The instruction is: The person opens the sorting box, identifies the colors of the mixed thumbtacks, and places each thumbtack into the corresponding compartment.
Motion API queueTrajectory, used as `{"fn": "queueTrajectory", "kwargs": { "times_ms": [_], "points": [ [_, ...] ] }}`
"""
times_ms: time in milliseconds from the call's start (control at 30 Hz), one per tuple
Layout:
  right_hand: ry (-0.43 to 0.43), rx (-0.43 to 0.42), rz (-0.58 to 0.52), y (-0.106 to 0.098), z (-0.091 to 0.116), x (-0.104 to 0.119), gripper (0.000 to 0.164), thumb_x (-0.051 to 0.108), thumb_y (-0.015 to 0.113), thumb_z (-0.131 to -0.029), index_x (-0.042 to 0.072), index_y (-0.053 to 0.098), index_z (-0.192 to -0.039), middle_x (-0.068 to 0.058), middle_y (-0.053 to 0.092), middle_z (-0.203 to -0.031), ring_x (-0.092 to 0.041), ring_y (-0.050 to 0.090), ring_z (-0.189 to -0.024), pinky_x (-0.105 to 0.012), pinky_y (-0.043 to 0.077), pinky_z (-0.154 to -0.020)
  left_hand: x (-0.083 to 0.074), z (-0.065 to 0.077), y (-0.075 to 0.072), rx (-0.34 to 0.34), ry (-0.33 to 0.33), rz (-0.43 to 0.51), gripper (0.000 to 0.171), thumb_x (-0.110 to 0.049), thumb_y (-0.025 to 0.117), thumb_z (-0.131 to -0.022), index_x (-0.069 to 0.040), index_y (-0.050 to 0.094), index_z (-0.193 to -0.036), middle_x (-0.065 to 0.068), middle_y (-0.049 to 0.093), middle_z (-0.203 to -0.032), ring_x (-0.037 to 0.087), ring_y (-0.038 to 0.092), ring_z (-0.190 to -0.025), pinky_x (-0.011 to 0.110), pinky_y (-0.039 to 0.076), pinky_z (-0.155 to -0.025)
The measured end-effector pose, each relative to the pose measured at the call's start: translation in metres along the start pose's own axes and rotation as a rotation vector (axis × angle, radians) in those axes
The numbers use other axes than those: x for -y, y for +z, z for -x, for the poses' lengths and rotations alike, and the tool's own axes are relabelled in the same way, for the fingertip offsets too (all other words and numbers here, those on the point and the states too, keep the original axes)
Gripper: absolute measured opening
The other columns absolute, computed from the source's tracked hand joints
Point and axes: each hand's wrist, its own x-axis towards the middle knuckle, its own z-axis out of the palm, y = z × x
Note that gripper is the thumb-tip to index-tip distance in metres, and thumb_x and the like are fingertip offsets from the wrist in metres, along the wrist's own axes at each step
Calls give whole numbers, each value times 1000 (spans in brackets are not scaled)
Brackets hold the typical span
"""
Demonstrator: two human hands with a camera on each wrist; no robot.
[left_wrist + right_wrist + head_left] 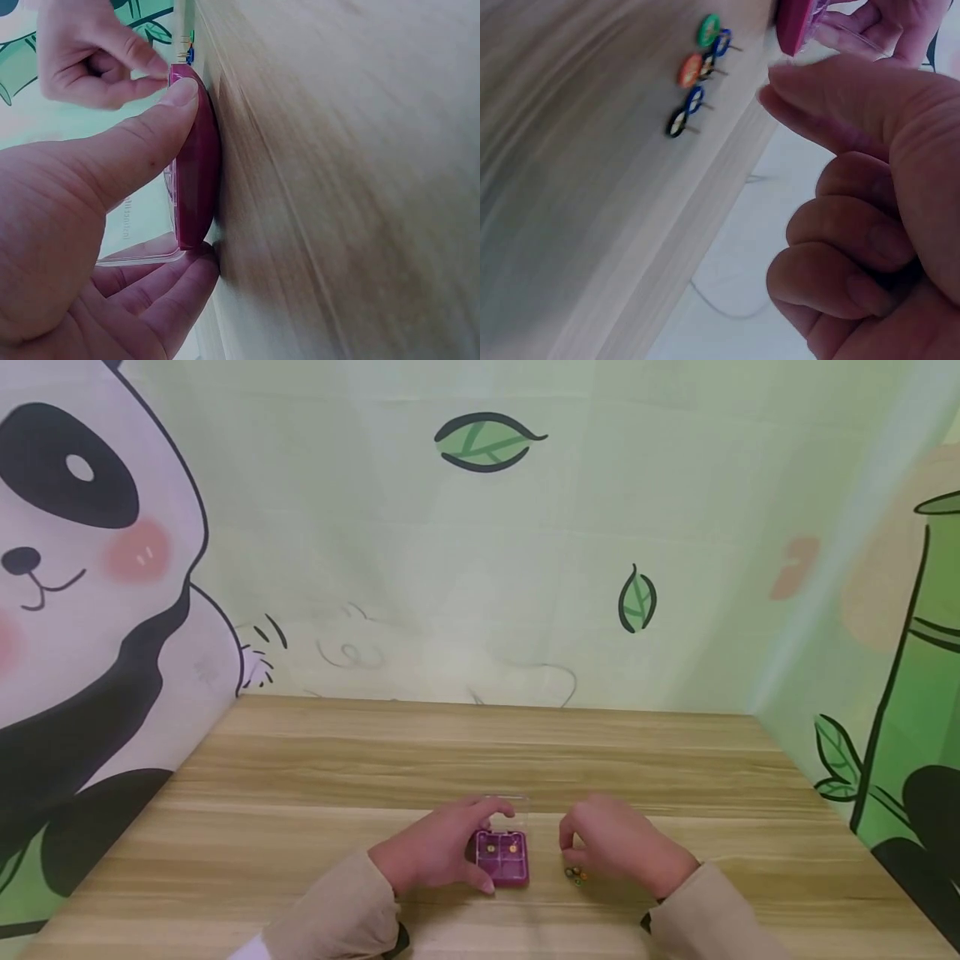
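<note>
A small purple box (502,870) with several square compartments lies on the table, its clear lid (513,810) raised at the far side. Two tiny yellowish pieces sit in its two far compartments. My left hand (441,847) grips the box from the left, thumb on the near side and fingers at the lid end. To the right, several tiny wheel-like pieces (695,99) with thin pins lie together, green, orange, blue and black. Just above them is my right hand (611,843), thumb and forefinger tips together and the other fingers curled; nothing shows between the tips.
The wood-grain table (300,760) reaches back to a pale green printed cloth (360,527). A panda (82,552) is printed at the left, leaves and bamboo at the right.
</note>
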Motion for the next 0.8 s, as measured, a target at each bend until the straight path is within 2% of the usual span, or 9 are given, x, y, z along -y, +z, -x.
{"fn": "queueTrajectory", "kwargs": {
  "times_ms": [133,267,533,800],
  "points": [
    [-1,25,-26,3,4,-3,9,16,82,-80,21,78,-74,13,69,-72,-1,53,-66,-25,51,-64,0,0,-1,8,-14,19,84,-29,93,-75,-27,48,-146,8,57,-149,28,60,-130,49,46,-115],
    [3,40,-71,5,5,-4,10,18,83,-81,23,77,-74,17,65,-70,-1,48,-64,-23,46,-63,0,0,-1,5,1,18,84,-29,93,-75,-25,49,-146,8,57,-148,28,61,-129,48,47,-114],
    [21,64,-138,3,7,-4,13,18,81,-82,25,75,-73,16,53,-62,-1,41,-58,-22,38,-55,-1,0,0,-2,12,1,85,-29,94,-74,-24,49,-146,9,58,-147,29,61,-128,49,47,-113],
    [-78,54,-131,8,7,-5,12,13,80,-77,22,75,-71,18,54,-62,3,40,-58,-18,37,-54,-1,0,-1,-1,11,5,83,-29,94,-74,-25,49,-144,8,59,-146,28,61,-128,48,47,-113]
  ]
}}
